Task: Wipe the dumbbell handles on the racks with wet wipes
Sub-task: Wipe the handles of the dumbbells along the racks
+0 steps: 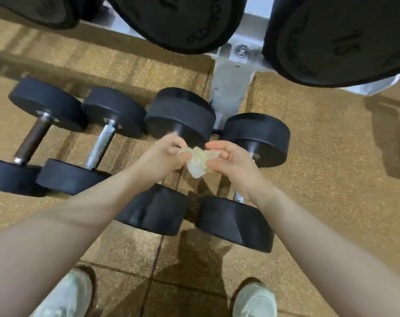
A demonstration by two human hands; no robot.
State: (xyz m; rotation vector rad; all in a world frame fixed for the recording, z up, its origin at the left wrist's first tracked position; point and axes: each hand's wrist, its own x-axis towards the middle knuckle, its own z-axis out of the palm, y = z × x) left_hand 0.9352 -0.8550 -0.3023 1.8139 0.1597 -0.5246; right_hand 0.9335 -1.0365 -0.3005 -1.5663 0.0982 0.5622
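Observation:
A crumpled white wet wipe (pixel 197 162) hangs between both my hands above the floor. My left hand (pixel 162 156) pinches its left end and my right hand (pixel 231 160) pinches its right end. Several black dumbbells lie side by side on the floor below. The far-left dumbbell (pixel 33 138) has a dark handle. The one beside it (pixel 100 143) has a shiny knurled handle. My arms hide the handles of the two dumbbells (pixel 180 115) (pixel 256 136) under my hands.
A white rack frame (pixel 231 85) stands just behind the floor dumbbells, carrying large black dumbbells (pixel 183 19) (pixel 336 40) overhead. The floor (pixel 327 145) is tan speckled rubber tile. My two pale shoes (pixel 68 296) (pixel 255 300) stand at the bottom edge.

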